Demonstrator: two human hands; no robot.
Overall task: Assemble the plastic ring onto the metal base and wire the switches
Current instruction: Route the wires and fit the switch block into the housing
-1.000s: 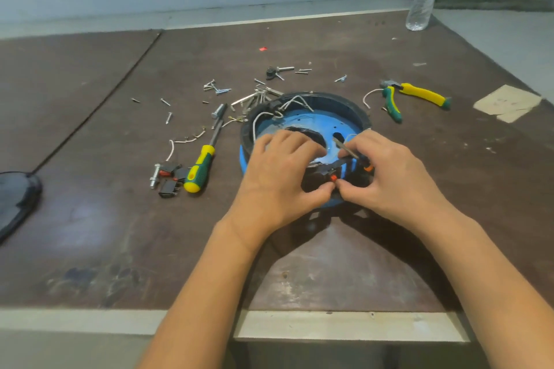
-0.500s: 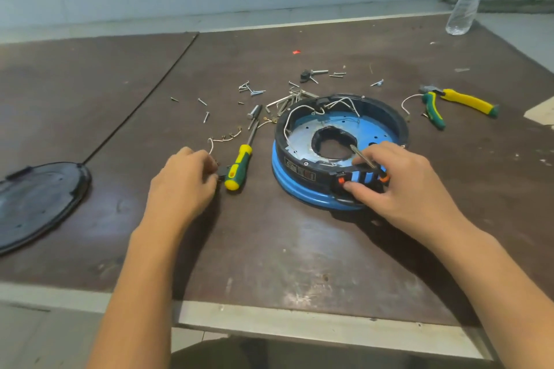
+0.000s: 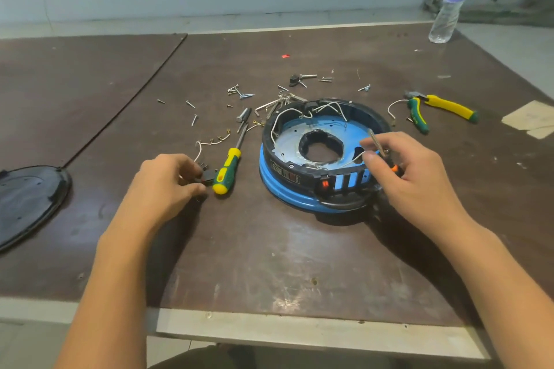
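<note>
Ring [image 3: 267, 144], black plastic: sitting on top of the blue base [image 3: 284, 196], right of the table's [image 3: 269, 263] middle and between the two hands.

Fitted switch [image 3: 324, 184], red: showing in the ring's near wall, with open slots just to its right.

Wires [image 3: 277, 124], white: looping inside the ring along its left and far walls.

Left hand [image 3: 163, 186]: resting on the table left of the ring, fingers curling, thumb and fingertips pinching a loose switch [image 3: 207, 173], small and black. That switch is lying just beside the handle of the yellow screwdriver [image 3: 228, 166].

Right hand [image 3: 415, 181]: hovering over the ring's near right edge, fingers curling round a small screwdriver [image 3: 374, 141]. Its thin shaft is sticking up and back over the ring, and a bit of orange handle is showing between the fingers.

Yellow screwdriver: lying on the table left of the ring, handle toward the person, tip pointing away.

Loose wire [image 3: 209, 143]: trailing on the table beyond the left hand, small terminals along it.

Screws [image 3: 241, 94]: lying scattered behind the ring and to its far left.

Pliers [image 3: 437, 106], yellow and green: lying to the right beyond the ring, jaws pointing left.

Lid [image 3: 28, 204], black, round: lying at the table's left edge, partly out of frame.

Bottle [image 3: 451, 3], clear plastic: standing at the far right corner.

Paper [image 3: 532, 118]: lying at the right edge.
</note>
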